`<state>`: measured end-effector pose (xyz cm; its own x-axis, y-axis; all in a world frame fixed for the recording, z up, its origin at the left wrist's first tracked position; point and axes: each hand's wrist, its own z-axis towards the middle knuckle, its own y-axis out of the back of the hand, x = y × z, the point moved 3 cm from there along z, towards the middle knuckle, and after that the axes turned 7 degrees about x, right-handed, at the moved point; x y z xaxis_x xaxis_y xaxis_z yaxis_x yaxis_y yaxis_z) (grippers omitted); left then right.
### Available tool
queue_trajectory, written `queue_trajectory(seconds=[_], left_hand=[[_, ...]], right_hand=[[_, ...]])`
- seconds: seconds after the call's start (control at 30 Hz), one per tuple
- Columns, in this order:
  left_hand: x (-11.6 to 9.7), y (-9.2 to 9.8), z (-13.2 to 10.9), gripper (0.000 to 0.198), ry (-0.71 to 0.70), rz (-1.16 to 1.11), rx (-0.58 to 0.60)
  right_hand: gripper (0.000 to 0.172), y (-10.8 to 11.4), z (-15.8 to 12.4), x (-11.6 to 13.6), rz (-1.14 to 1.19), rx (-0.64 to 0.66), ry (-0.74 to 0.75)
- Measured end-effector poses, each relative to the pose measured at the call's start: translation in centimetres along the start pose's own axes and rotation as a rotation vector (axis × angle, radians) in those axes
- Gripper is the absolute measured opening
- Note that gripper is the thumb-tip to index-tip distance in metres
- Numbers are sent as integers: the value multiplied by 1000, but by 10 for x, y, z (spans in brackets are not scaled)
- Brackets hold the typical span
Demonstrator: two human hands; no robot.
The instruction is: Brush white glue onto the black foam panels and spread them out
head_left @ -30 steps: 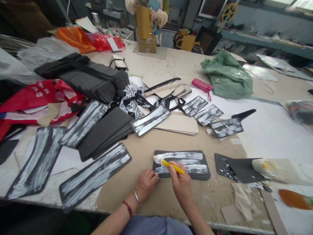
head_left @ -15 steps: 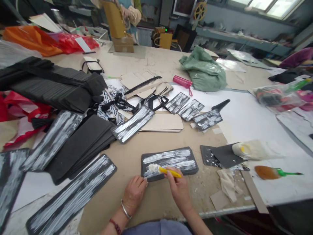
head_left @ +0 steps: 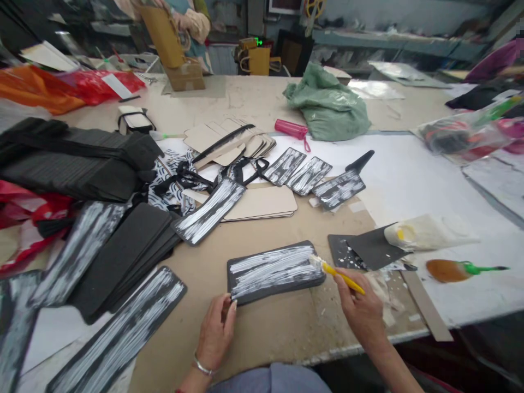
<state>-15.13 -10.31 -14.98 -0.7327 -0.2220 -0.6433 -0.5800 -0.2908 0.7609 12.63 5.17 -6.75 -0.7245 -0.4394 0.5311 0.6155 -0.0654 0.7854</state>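
A dark rectangular panel [head_left: 274, 292] streaked with white lies in front of me. My left hand [head_left: 215, 330] pinches its lower left corner between thumb and fingers. In my right hand [head_left: 360, 305] is a yellow brush [head_left: 346, 279], its white-coated bristles on the panel's right end. Beyond the panel lie another streaked strip [head_left: 210, 212] and a pale board stack [head_left: 262, 204]. A long streaked panel [head_left: 123, 333] rests to the left, near plain dark panels [head_left: 123, 256].
White container [head_left: 429, 233] lies on its side at the right, near an orange-brown bottle [head_left: 448, 271]. Smaller streaked pieces [head_left: 310, 176] and a green bag [head_left: 333, 109] are farther back. A bundled dark stack [head_left: 77, 158] sits left. Another person's hand [head_left: 184, 23] is across the table.
The brush in my right hand has moved from the panel's left part to its right end. More white covers the panel's lower left area. The camera view has shifted slightly.
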Motion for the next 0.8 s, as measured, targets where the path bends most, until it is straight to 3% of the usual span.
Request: queue_trajectory(seconds=[0.07,0.13,0.27,0.4,0.47,0.63,0.8], left_hand=[[7,-5,5,30,178,-45,-49],[12,-11,12,31,232,-31,-62],[7,-15,21,30,151,25,-53],[-9,-5,19,32,114,16,-74],[-14,-1,20,32,194,-97,-33],[-10,-4,31,40,591,-470,113],[-14,-3,41,38,630,-516,197]], right_hand=[[19,-11,-8,12,28,56,115],[20,-23,-16,18,45,116,169],[24,-35,-27,19,49,170,174],[25,-35,-29,14,55,184,146],[25,-35,-30,11,75,194,135],[26,-33,-30,5,152,231,66],[21,-27,-31,33,344,158,-11]])
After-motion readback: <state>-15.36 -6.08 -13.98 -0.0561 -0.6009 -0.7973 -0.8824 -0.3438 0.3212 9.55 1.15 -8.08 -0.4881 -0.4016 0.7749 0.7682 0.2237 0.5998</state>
